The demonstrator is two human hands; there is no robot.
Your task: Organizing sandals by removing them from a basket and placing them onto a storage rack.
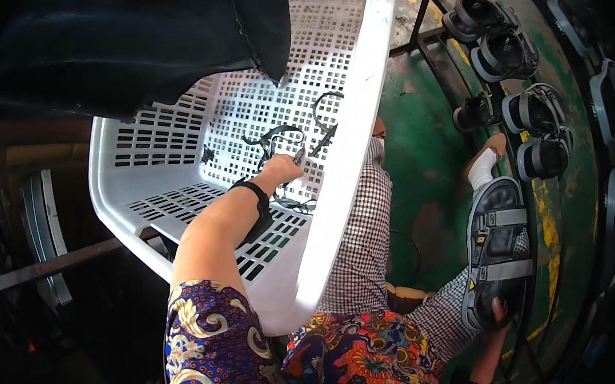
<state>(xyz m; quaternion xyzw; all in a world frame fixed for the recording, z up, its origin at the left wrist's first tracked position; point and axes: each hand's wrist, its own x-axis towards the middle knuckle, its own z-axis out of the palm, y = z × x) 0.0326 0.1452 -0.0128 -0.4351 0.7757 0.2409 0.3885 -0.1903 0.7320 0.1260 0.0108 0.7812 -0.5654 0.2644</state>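
Observation:
My left hand point(283, 169) reaches down into a white plastic basket point(266, 302), a dark band on its wrist. Its fingers are closed among thin black strips point(273, 138) lying on the perforated bottom; what they grip is too small to make out. At the lower right, my right hand point(501, 315) holds a black sandal point(493, 238) with grey straps and a grey sole edge by its lower end. The thumb shows on the sandal, while the other fingers are hidden behind it.
Black sheet material point(162, 36) hangs over the basket's far left. A dark metal rack with several strapped sandals point(504, 54) stands to the right, more footwear beyond. Below lies a green floor point(422, 160) with yellow lines. A metal bar point(58, 263) crosses at the left.

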